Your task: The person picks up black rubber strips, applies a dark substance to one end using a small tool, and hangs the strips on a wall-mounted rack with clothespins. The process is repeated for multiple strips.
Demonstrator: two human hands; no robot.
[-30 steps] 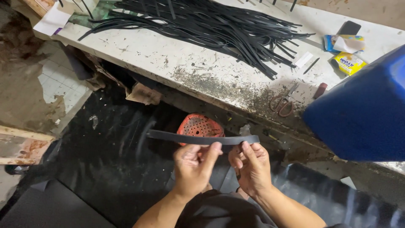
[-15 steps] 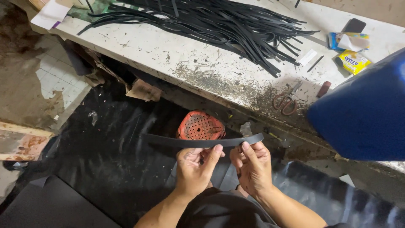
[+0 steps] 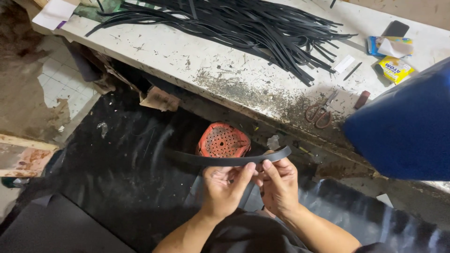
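A long black rubber strip (image 3: 220, 159) is held level in front of me, below the table edge. My left hand (image 3: 224, 188) pinches it from below near its middle, thumb up on the strip. My right hand (image 3: 278, 183) grips it just to the right, fingertips on the strip's near edge; the strip's right end (image 3: 284, 151) curves up past that hand. A big heap of similar black strips (image 3: 243, 28) lies on the white worktable (image 3: 178, 56) beyond.
A red perforated stool (image 3: 222, 140) stands under the strip. Scissors (image 3: 319, 112), a phone (image 3: 396, 29), small packets (image 3: 393, 69) and a marker lie on the table's right part. A large blue object (image 3: 403, 126) fills the right side. Black sheet material (image 3: 117, 164) covers the floor.
The strip has bent slightly, its right end rising. Both hands have kept their grip and stayed close together; the view has shifted a little.
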